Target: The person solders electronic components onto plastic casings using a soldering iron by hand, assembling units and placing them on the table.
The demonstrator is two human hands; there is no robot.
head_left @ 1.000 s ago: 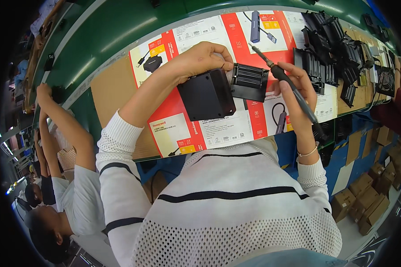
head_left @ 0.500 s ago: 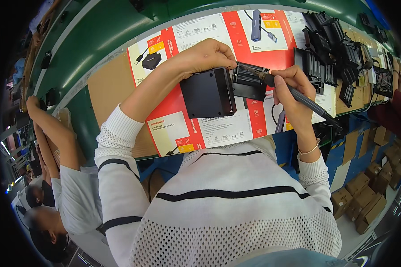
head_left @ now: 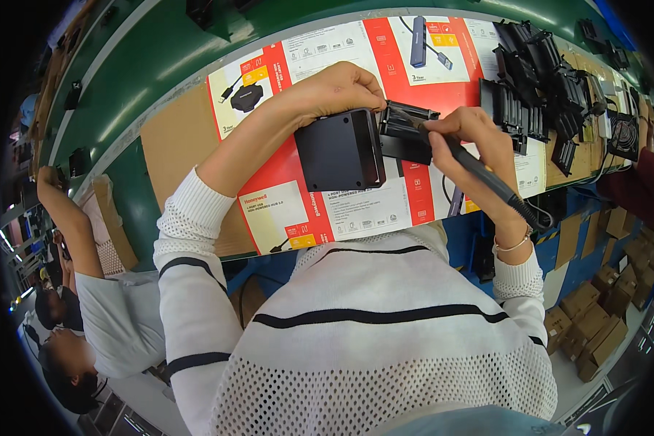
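Note:
A black box-shaped housing (head_left: 339, 150) rests on red and white printed sheets (head_left: 345, 211) on the bench. My left hand (head_left: 338, 89) grips its top edge. Right of the housing sits a black finned part (head_left: 405, 132), touching it. My right hand (head_left: 472, 138) is closed around a black corded pen-like tool (head_left: 479, 171), whose tip points into the finned part.
Several more black finned parts (head_left: 538, 87) are piled at the back right. A green conveyor (head_left: 145, 65) runs along the far side. Brown cardboard (head_left: 171, 145) lies to the left. Another person (head_left: 98, 291) works at my left. Cardboard boxes (head_left: 596, 320) stand on the floor at right.
My right hand has brought the tool down and left, from above the finned part to its tip in the part. The finned part now sits against the housing.

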